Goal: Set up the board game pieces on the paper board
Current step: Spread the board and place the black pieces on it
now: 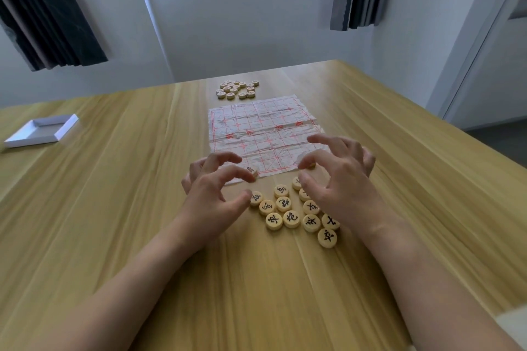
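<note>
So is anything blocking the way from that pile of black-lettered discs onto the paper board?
Nothing visible: the round wooden black-lettered discs lie just beside the near edge of the creased red-lined paper board, whose squares are mostly bare.
</note>
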The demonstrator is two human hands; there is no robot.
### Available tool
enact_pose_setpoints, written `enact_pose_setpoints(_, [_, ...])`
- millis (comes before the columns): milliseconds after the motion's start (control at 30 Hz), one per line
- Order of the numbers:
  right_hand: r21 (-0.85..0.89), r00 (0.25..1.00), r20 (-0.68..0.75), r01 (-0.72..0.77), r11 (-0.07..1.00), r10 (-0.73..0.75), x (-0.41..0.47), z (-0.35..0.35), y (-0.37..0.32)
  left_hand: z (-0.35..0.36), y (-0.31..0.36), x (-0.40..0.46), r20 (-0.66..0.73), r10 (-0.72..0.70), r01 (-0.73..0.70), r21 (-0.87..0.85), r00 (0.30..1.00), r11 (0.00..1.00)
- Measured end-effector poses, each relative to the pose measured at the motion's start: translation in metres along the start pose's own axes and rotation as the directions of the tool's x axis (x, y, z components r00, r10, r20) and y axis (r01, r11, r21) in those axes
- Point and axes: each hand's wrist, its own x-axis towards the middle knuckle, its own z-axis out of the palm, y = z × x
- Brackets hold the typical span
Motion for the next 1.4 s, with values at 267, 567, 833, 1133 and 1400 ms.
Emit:
enact_pose_setpoints(267, [-0.132, 1.000, -0.006, -0.027, 0.991, 0.026, -0.066, -0.007, -0.029, 0.004, 0.019, -0.043, -0.027, 0.149, -0.147, 0.052, 0.989, 0.988])
enact_pose_setpoints(567, [-0.192, 0.986, 0.164, 0.014, 0.981, 0.018, -0.058, -0.003, -0.031, 0.002, 0.016, -0.036, -0.100, 0.002, 0.004, 0.054, 0.995, 0.999])
enact_pose_setpoints(833, [-0.188, 0.981, 0.193, 0.021, 0.982, 0.016, -0.057, -0.003, -0.029, 0.002, 0.019, -0.035, -0.079, -0.040, 0.045, 0.055, 0.996, 0.997])
enact_pose_setpoints(1133, [-0.144, 0.991, 0.131, 0.026, 0.989, -0.006, -0.059, -0.003, -0.026, 0.002, 0.021, -0.031, -0.031, -0.064, 0.066, 0.058, 0.997, 0.996])
enact_pose_setpoints(1400, [-0.120, 0.969, -0.225, -0.131, 0.984, 0.102, -0.054, -0.002, -0.021, 0.008, 0.042, -0.005, 0.113, -0.080, 0.056, 0.204, 0.990, 0.977])
